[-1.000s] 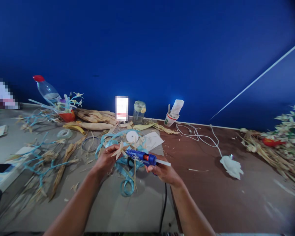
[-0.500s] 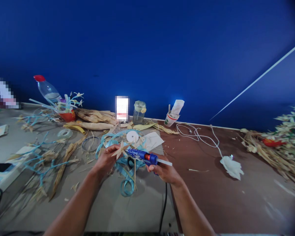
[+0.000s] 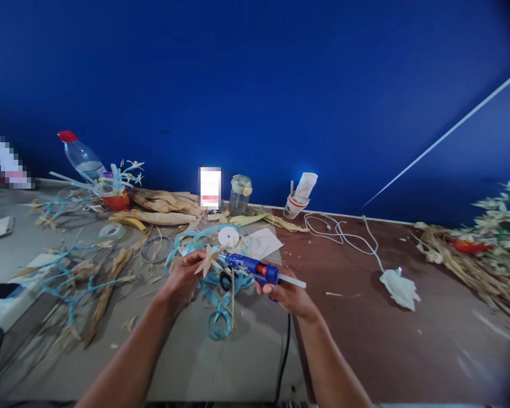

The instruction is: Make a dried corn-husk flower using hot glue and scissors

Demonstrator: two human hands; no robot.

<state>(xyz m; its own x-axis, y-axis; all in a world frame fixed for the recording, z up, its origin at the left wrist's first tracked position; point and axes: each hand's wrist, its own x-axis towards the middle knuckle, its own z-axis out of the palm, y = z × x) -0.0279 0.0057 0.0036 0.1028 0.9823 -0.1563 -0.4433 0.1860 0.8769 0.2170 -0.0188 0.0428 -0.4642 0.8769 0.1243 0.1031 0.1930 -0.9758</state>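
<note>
My left hand [image 3: 187, 276] is closed on a pale dried-husk flower [image 3: 207, 262] with pointed petals, held over the middle of the table. In my right hand [image 3: 287, 293] is a blue glue gun [image 3: 253, 267], its nozzle pointing left at the flower. A white glue stick [image 3: 293, 280] sticks out of the gun's rear end. Whether the nozzle touches the flower I cannot tell. Beneath both hands lie light-blue ribbon [image 3: 219, 323] and a white spool [image 3: 228, 236]. Dark scissor handles [image 3: 226, 280] show partly behind the gun.
Blue-wrapped flower stems [image 3: 74, 283] and dried husks [image 3: 165, 204] lie at left. Along the wall stand a glass jar [image 3: 240, 195], a paper cup [image 3: 296, 205] and a leaning bottle [image 3: 83, 158]. A white cable [image 3: 344, 232] and crumpled tissue [image 3: 399, 289] lie at right.
The glue gun in my right hand has drawn back slightly to the right, leaving its nozzle a little farther from the flower's centre. My left hand has hardly moved.
</note>
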